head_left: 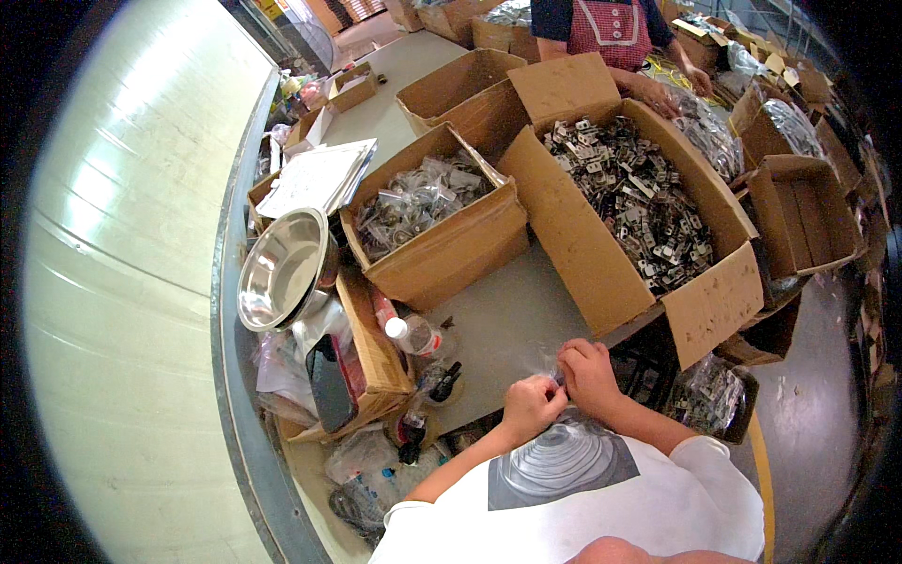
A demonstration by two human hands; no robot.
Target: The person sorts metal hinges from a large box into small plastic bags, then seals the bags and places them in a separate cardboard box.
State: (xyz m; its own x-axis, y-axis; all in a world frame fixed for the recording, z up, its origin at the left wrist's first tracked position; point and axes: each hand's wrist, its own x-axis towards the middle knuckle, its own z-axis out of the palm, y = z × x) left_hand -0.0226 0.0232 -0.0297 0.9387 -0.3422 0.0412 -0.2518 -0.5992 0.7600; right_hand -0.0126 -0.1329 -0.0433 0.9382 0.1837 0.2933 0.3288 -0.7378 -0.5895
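Observation:
My left hand (534, 408) and my right hand (590, 378) meet close to my chest, at the near edge of the table. Both are closed, fingertips pinched together on what looks like a small clear plastic bag (547, 361). Its film shows faintly beyond my fingers, and its contents, if any, cannot be made out. Ahead to the right, a large open carton (589, 246) is filled with small metal brackets (639, 193). Further left, another carton (451, 252) holds many filled clear bags (423, 197).
Left of my hands are a plastic bottle (418, 336), a dark phone (331, 385) and steel bowls (282, 268). Papers (315, 179) lie behind the bowls. Across the table a person in a checked apron (611, 33) reaches toward bagged parts. A bin of bagged parts (711, 395) stands lower right.

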